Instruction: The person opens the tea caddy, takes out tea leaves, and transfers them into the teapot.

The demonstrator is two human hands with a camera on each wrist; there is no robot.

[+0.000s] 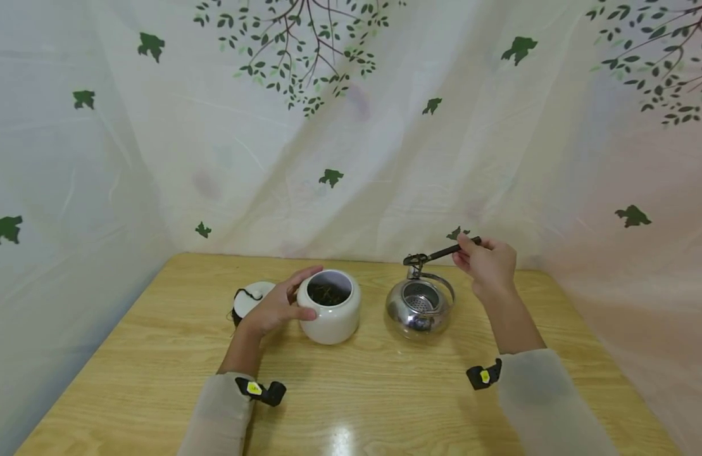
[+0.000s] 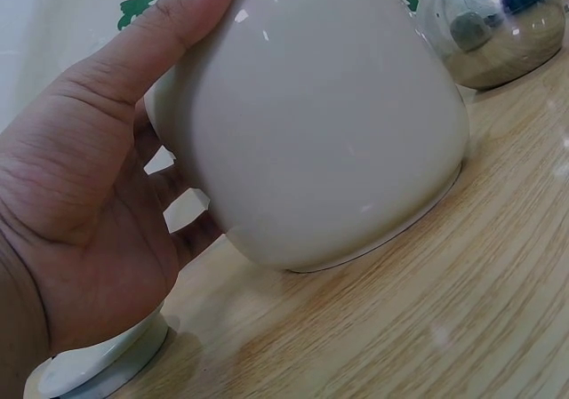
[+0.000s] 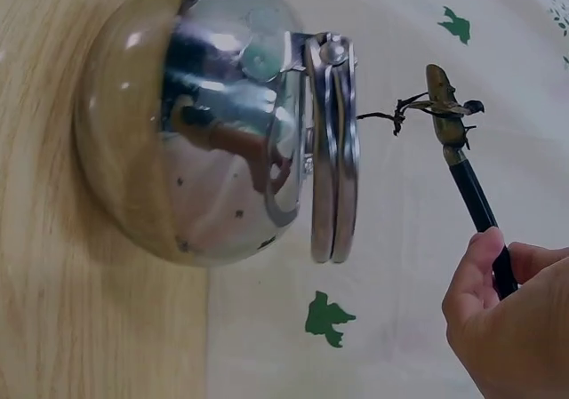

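Note:
My left hand [image 1: 275, 309] grips the side of a white ceramic jar [image 1: 335, 326], fingers behind and thumb in front. The jar stands upright on the table, with dark dried tea leaves [image 1: 328, 294] inside. To its right is a shiny metal teapot [image 1: 410, 315] with a perforated strainer [image 1: 421, 297] in its uncovered mouth. My right hand [image 1: 494, 267] pinches the black handle of a small spoon [image 3: 475, 195], held up over the teapot's back edge. Dried tea leaves [image 3: 452, 107] lie across the spoon's bowl, a strand trailing toward the teapot. The teapot's metal handle [image 3: 334, 159] is folded down.
A white lid [image 1: 249, 300] with a dark cord [image 1: 237, 311] lies left of the jar, partly behind my left wrist. Wood-grain table [image 1: 351, 392] extends in front of both vessels. A printed cloth backdrop [image 1: 259, 190] rises right behind the table's back edge.

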